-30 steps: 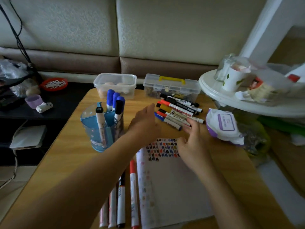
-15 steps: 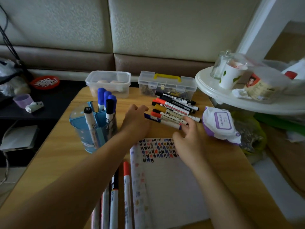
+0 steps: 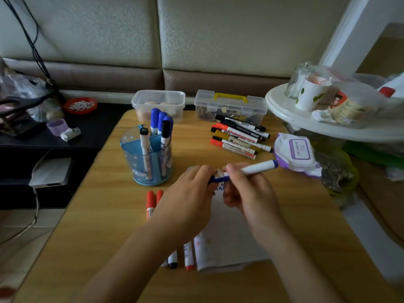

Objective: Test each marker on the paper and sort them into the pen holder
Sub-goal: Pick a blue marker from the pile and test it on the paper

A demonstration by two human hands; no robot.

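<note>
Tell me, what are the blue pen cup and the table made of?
The pen holder looks like glossy, see-through blue plastic: the markers show through its wall. The table looks like wood, or a wood-look laminate, smooth: pale grain lines run along it.

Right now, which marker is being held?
The blue marker, in the left hand and right hand; the others lie on the table or stand in the pen holder.

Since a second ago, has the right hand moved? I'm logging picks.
Yes: right hand pulled nearer, away from the marker pile, gripping a blue marker.
</note>
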